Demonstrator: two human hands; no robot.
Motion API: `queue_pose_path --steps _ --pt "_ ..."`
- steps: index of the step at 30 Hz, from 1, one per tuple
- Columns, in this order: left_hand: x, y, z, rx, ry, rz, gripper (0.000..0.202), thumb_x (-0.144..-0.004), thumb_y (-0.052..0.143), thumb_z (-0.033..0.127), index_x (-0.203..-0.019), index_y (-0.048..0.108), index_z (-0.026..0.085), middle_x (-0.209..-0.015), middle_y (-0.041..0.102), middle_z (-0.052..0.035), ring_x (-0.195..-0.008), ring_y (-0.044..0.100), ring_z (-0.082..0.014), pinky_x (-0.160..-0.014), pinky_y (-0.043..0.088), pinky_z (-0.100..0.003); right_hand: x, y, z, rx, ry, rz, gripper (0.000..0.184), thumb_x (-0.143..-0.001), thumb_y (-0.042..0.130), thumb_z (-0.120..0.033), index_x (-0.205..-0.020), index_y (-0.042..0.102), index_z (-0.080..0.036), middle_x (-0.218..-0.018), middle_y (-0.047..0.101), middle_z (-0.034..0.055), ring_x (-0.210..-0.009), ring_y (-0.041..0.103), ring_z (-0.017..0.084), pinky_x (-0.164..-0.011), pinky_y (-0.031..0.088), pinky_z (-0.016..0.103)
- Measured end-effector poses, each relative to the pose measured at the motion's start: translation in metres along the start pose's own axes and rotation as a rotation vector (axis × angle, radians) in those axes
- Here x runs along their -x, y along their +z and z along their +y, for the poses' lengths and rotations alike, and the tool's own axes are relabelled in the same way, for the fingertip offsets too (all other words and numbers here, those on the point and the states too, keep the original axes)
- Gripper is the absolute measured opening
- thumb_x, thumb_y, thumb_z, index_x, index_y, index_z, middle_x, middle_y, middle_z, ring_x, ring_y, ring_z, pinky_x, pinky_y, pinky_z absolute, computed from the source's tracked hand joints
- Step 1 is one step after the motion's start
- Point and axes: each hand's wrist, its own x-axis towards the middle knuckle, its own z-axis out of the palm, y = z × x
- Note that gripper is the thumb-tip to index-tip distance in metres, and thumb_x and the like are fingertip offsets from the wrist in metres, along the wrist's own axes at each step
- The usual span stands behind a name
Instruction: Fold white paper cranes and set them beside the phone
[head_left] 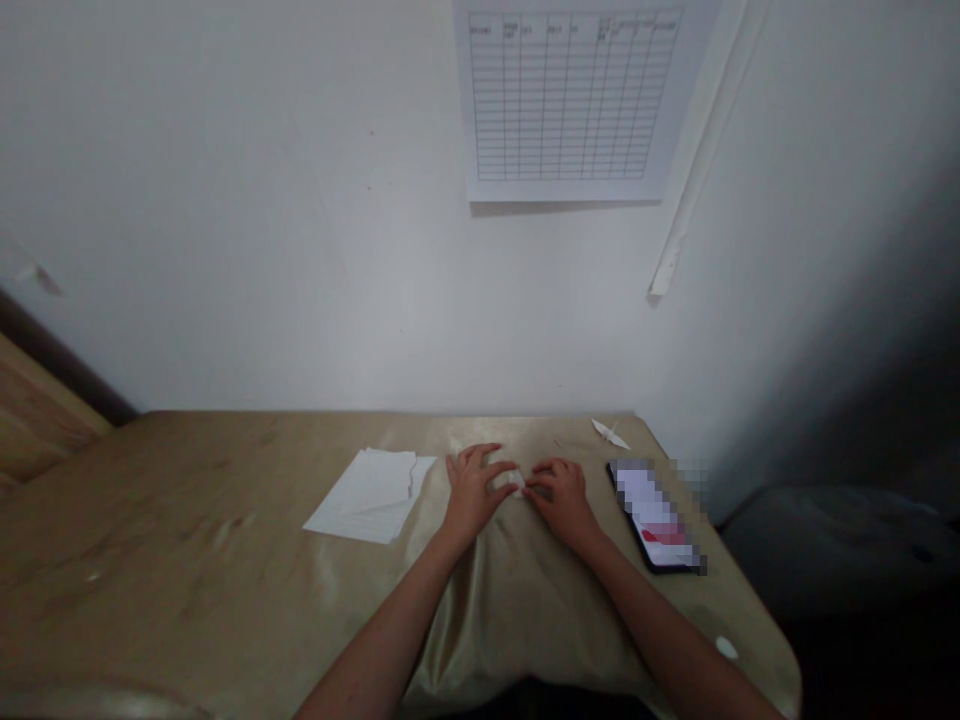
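Observation:
A small piece of white folded paper (pixel 517 481) is between my two hands, just above or on the table cover; its exact folds are too small to make out. My left hand (pixel 474 488) pinches its left side with thumb and index finger, the other fingers spread behind. On the right edge, the fingertips of my right hand (pixel 564 492) close on the same paper. To the left lies a stack of white paper sheets (pixel 367 495), one with a torn edge. A pointed folded paper shape (pixel 610 434) rests at the far right of the table.
A phone (pixel 652 515) with its screen lit and blurred lies right of my right hand. A small white oval object (pixel 726 648) sits near the right edge. The table (pixel 187 560) has a shiny tan cover and meets a white wall (pixel 300 250) bearing a printed chart (pixel 570 110).

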Motion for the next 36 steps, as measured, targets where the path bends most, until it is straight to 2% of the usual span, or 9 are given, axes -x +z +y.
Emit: queue_pose_path --steps 3,8,13,19,23,26,29,33,36 --pt "0.0 0.002 -0.001 0.022 0.001 0.009 0.027 -0.083 0.079 0.035 -0.109 0.077 0.041 -0.142 0.059 -0.0001 -0.135 0.043 -0.0272 -0.121 0.019 -0.057 -0.001 0.001 0.0 -0.041 0.01 0.016 0.014 -0.092 0.066 -0.037 -0.094 0.078 -0.031 -0.12 0.068 0.0042 -0.119 0.052 0.024 -0.11 0.028 0.044" --pt "-0.001 0.009 -0.005 0.03 -0.048 0.049 0.035 -0.081 0.08 0.04 -0.116 0.075 0.038 -0.141 0.061 -0.0023 -0.135 0.045 -0.0273 -0.12 0.025 -0.055 -0.003 -0.001 0.0 -0.144 0.038 0.036 0.014 -0.091 0.064 -0.032 -0.096 0.077 -0.027 -0.113 0.072 0.0046 -0.121 0.055 0.024 -0.115 0.024 0.048" --pt "-0.001 0.011 -0.008 0.049 -0.067 0.068 0.019 -0.081 0.08 0.041 -0.098 0.081 0.035 -0.137 0.064 -0.0024 -0.132 0.048 -0.0285 -0.117 0.031 -0.052 -0.002 -0.003 -0.002 -0.251 0.037 0.063 0.013 -0.089 0.062 -0.029 -0.093 0.075 -0.025 -0.114 0.073 0.0058 -0.123 0.059 0.025 -0.121 0.009 0.057" --pt "-0.002 0.012 -0.008 0.099 -0.032 0.107 0.007 -0.079 0.082 0.035 -0.086 0.082 0.033 -0.131 0.068 -0.001 -0.129 0.05 -0.0271 -0.115 0.033 -0.049 -0.002 -0.003 -0.003 -0.382 0.041 0.09 0.023 -0.084 0.068 -0.027 -0.106 0.073 -0.024 -0.102 0.078 0.0048 -0.115 0.065 0.025 -0.122 0.008 0.059" --pt "-0.002 0.011 -0.008 0.119 -0.006 0.138 0.005 -0.077 0.084 0.031 -0.078 0.08 0.029 -0.129 0.068 -0.0017 -0.127 0.051 -0.0276 -0.112 0.035 -0.05 -0.002 -0.004 -0.006 -0.41 0.027 0.044 0.014 -0.082 0.07 -0.027 -0.094 0.076 -0.025 -0.094 0.079 0.0039 -0.124 0.061 0.028 -0.121 0.002 0.063" --pt "-0.002 0.013 -0.008 0.129 0.006 0.144 0.007 -0.075 0.085 0.028 -0.08 0.08 0.029 -0.129 0.068 -0.0024 -0.126 0.052 -0.0286 -0.111 0.035 -0.052 -0.001 -0.005 -0.007 -0.402 0.037 0.047 0.008 -0.082 0.071 -0.028 -0.086 0.078 -0.026 -0.104 0.078 0.0049 -0.125 0.06 0.029 -0.121 0.004 0.064" --pt "-0.002 0.015 -0.008 0.142 0.011 0.148 0.006 -0.077 0.083 0.027 -0.081 0.081 0.031 -0.129 0.068 -0.0023 -0.126 0.051 -0.0287 -0.112 0.036 -0.053 -0.001 -0.003 -0.006 -0.385 0.054 0.075 0.008 -0.08 0.073 -0.028 -0.085 0.079 -0.027 -0.114 0.074 0.0075 -0.124 0.061 0.029 -0.12 0.01 0.064" --pt "-0.002 0.018 -0.009 0.151 0.033 0.14 0.008 -0.081 0.081 0.028 -0.085 0.083 0.034 -0.131 0.066 -0.0032 -0.126 0.051 -0.0285 -0.112 0.038 -0.053 -0.001 0.0 -0.003 -0.359 0.073 0.108 0.008 -0.079 0.074 -0.027 -0.086 0.079 -0.026 -0.12 0.071 0.0095 -0.124 0.06 0.029 -0.12 0.014 0.062" --pt "-0.001 0.018 -0.009 0.149 0.057 0.105 0.008 -0.08 0.082 0.031 -0.087 0.083 0.035 -0.134 0.065 -0.0039 -0.127 0.051 -0.0295 -0.113 0.037 -0.054 -0.002 0.0 -0.002 -0.353 0.082 0.12 0.009 -0.08 0.075 -0.029 -0.087 0.079 -0.026 -0.117 0.072 0.0095 -0.122 0.06 0.029 -0.119 0.015 0.061"
